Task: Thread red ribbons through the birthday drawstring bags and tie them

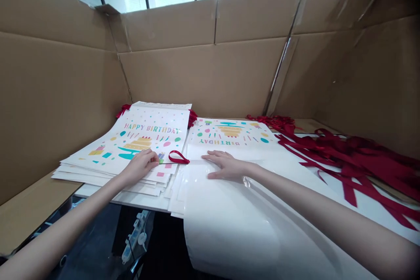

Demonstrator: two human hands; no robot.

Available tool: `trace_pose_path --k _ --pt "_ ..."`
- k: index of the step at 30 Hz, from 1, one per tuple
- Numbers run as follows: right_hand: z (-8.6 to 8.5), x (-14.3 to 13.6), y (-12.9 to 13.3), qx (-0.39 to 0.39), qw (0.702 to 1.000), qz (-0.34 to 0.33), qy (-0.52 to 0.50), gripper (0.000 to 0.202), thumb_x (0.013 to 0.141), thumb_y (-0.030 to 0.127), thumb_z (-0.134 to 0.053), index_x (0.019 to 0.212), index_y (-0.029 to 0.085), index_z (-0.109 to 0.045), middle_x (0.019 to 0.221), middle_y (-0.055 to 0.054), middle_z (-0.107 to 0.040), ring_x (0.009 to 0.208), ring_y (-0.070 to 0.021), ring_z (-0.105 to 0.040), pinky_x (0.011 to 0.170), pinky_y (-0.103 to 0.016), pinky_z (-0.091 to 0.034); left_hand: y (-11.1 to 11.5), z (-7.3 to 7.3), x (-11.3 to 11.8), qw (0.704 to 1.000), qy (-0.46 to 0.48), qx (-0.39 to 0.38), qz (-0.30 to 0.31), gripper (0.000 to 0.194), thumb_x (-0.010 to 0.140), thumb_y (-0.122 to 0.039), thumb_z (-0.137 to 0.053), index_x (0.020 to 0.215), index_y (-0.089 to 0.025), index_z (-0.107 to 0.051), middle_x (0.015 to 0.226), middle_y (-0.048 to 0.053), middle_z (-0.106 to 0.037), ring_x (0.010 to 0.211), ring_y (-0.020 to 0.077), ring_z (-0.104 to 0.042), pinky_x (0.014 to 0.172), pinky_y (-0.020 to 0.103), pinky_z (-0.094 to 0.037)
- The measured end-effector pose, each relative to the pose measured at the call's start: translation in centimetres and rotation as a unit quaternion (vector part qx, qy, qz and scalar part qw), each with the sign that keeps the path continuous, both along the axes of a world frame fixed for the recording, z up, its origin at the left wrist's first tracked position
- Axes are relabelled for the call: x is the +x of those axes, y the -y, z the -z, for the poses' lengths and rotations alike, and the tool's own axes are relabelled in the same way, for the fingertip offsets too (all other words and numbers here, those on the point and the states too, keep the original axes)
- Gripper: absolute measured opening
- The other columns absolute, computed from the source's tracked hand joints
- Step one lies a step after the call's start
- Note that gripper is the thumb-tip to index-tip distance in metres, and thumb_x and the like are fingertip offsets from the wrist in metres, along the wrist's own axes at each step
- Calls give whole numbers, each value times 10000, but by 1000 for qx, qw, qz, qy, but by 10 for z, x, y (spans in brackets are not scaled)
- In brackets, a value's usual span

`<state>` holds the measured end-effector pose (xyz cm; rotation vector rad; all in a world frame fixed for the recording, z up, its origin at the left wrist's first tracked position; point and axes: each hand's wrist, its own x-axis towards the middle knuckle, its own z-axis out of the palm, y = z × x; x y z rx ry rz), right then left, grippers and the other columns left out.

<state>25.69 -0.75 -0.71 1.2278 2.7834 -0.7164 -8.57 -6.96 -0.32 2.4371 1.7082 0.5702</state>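
Observation:
My left hand [143, 162] is closed in a pinch over the left pile of printed birthday bags or sheets [108, 148]. From its fingertips a thin dark line, the tail of a red ribbon [179, 160], runs to a loop that rests where the two piles meet. My right hand [225, 164] lies flat with fingers stretched out, pressing a glossy white sheet [229, 218]. Under and behind that sheet shows a second printed birthday piece [229, 129], upside down to me. The glossy sheet bends down over the table's front edge.
Long red ribbons [370, 157] lie heaped at the right, with a tangled red bunch [278, 123] behind. Cardboard walls [197, 70] close in the back and sides. Below the table edge hangs a white power strip [135, 236].

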Motion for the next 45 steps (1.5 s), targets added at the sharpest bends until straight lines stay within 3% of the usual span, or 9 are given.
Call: trace_pose_path --k 4,7,11,16,21,25,32,37,45 --pt "0 -14 7 14 999 26 19 918 688 776 -467 1451 308 -265 1519 -89 -184 1396 -330 -100 1103 -524 -98 -8 -1 -2 996 64 16 -52 74 779 -209 -513 719 -200 -554 792 28 -591 785 206 -524 703 285 -354" --pt "1 -20 14 28 998 57 21 923 690 789 -434 1449 287 -278 1512 -95 -205 1386 -342 -128 1095 -536 -105 -10 -3 1 977 181 13 -111 46 700 -188 -580 659 -203 -568 721 7 -589 732 189 -520 662 266 -337" --pt "4 -22 20 43 996 82 15 917 695 795 -409 1443 276 -292 1507 -101 -216 1384 -332 -132 1078 -578 -99 -9 -1 3 950 268 -1 -163 58 644 -240 -630 654 -190 -600 614 0 -572 629 175 -528 571 248 -340" --pt "7 -22 22 53 994 96 7 905 706 788 -398 1439 265 -303 1502 -102 -232 1382 -322 -144 1078 -572 -103 -12 0 4 881 411 -34 -230 187 635 -249 -582 797 -164 -622 652 31 -611 613 182 -601 455 213 -343" --pt "8 -22 28 74 992 106 -4 856 730 761 -397 1424 265 -336 1490 -94 -267 1369 -341 -169 1080 -548 -107 -15 -5 7 808 520 -41 -274 272 587 -165 -576 858 -158 -598 738 56 -644 709 190 -661 511 206 -438" --pt "9 -22 30 80 991 109 -5 841 740 761 -377 1424 272 -333 1493 -93 -262 1367 -348 -171 1074 -559 -100 -8 -7 12 772 563 -36 -294 314 576 -129 -554 888 -149 -579 766 65 -649 720 180 -666 564 218 -483" --pt "6 -22 26 56 994 96 9 878 716 773 -400 1430 271 -314 1501 -91 -233 1378 -331 -152 1080 -563 -92 7 -9 24 781 553 -35 -289 326 583 -159 -576 908 -146 -599 811 64 -657 796 176 -645 625 225 -480" --pt "0 -23 23 48 995 83 22 871 702 767 -430 1403 255 -356 1479 -100 -277 1349 -332 -218 1069 -531 -176 10 -6 39 802 531 -52 -269 341 572 -178 -588 910 -140 -614 824 73 -665 864 200 -627 641 241 -457" --pt "-5 -24 19 28 995 90 38 895 660 794 -453 1376 263 -378 1430 -102 -345 1288 -351 -299 1034 -530 -241 7 -3 71 830 502 -102 -222 335 589 -185 -584 922 -163 -607 730 21 -626 658 143 -594 539 221 -398"
